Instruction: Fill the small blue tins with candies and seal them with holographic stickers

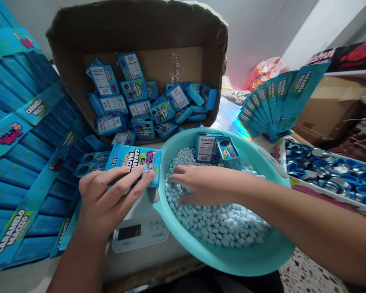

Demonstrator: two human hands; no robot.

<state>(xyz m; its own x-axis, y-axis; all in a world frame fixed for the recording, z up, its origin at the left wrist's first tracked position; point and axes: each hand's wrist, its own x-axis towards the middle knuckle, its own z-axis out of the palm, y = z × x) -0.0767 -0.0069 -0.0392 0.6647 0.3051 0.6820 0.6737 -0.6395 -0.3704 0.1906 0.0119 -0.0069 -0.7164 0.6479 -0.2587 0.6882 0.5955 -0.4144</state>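
Note:
A blue candy box (134,160) printed "Caramelo Macizo" is at the bowl's left side, over the kitchen scale (140,234). My left hand (110,195) grips it, fingers laid across its printed face and the thumb out of sight. Inside the turquoise bowl (225,264), my right hand (198,183) dips into the small pale-blue candies (222,228). Its thumb and fingers are apart, the tips partly sunk among the candies. Two small tins, one with a nutrition label (206,147) and one with an open top (228,150), rest in the bowl's far side.
Behind, a cardboard carton (186,57) on its side holds many small blue boxes (136,90). Tall stacks of blue packaging (21,171) stand at left. On the right are fanned-out blue cartons (277,101) and a tray of blue and silver lids (332,173).

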